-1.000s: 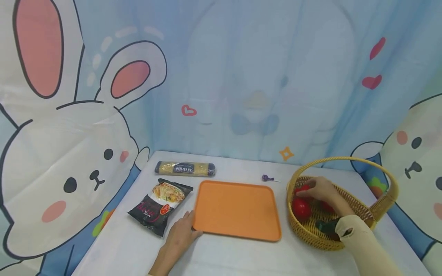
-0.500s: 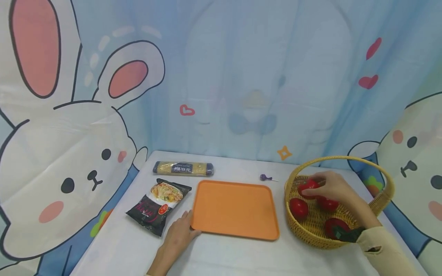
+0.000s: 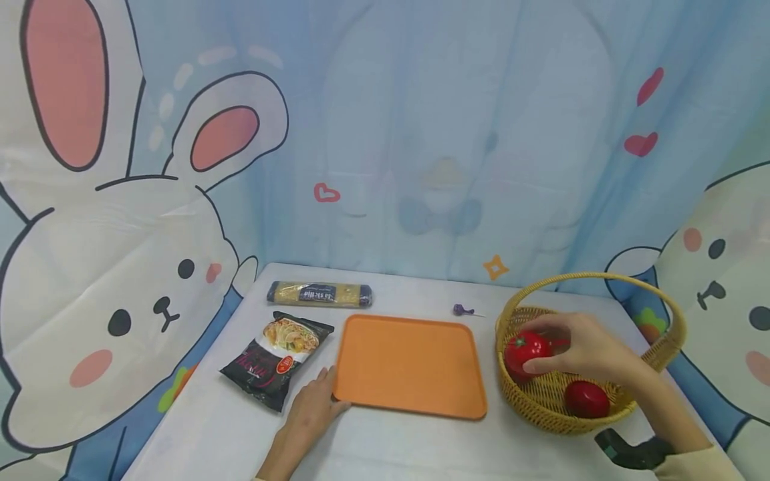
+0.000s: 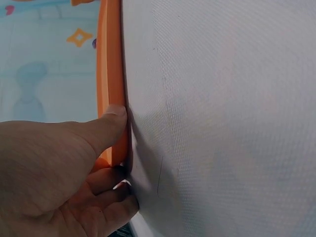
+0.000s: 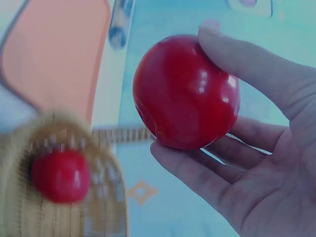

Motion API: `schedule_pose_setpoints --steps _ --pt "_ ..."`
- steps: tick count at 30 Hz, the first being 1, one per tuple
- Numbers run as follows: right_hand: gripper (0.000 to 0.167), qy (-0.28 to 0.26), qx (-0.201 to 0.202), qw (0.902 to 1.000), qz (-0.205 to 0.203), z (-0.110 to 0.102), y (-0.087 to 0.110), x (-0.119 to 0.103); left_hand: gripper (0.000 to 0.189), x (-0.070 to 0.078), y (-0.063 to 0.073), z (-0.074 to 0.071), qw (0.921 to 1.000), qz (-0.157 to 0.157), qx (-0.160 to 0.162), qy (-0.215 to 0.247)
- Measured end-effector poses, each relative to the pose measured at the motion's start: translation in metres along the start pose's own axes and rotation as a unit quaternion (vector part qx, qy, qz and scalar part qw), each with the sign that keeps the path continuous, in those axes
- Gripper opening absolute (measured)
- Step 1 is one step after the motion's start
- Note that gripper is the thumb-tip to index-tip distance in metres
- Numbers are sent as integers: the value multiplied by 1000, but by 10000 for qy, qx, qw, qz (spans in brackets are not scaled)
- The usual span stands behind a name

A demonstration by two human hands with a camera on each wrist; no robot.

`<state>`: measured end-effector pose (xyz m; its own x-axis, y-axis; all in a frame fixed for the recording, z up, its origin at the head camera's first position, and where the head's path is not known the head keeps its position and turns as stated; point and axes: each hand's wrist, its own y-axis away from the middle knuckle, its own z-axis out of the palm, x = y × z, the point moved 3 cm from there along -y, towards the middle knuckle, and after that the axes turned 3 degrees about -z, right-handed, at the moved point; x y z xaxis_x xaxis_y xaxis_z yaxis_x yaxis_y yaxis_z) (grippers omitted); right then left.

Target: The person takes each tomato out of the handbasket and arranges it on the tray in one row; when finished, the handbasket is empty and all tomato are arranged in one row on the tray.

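Gripping red fruit (image 5: 182, 94) (above the basket (image 3: 534, 411)), right fingers (image 5: 190, 169); pinching an orange tray (image 3: 410, 367), left fingers (image 4: 119, 213).

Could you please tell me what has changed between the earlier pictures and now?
The right hand has raised the red fruit it was grasping in the basket, bringing it nearer the person. The left hand stayed at the near left corner of the tray; the tray, black packet, pasta pack, lollipop and basket look unmoved.
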<state>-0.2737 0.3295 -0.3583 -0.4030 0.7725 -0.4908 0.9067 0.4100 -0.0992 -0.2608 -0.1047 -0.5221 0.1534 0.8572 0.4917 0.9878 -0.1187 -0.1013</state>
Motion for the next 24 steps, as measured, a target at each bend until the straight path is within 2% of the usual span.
schedule_pose_setpoints --steps 8,15,19,24 --pt "64 -737 -310 9955 -507 35 -11 -43 75 -2 -1 1 9999 37 20 114" --pt "65 -1693 -678 9804 -743 76 -34 -65 76 -2 -1 2 9998 152 68 122" --pt "62 -1991 -682 9736 -883 99 -51 -73 74 -3 0 3 9995 211 222 91" --pt "59 -2195 -573 9683 -1048 126 -70 -83 76 -5 0 8 9997 57 148 -179"
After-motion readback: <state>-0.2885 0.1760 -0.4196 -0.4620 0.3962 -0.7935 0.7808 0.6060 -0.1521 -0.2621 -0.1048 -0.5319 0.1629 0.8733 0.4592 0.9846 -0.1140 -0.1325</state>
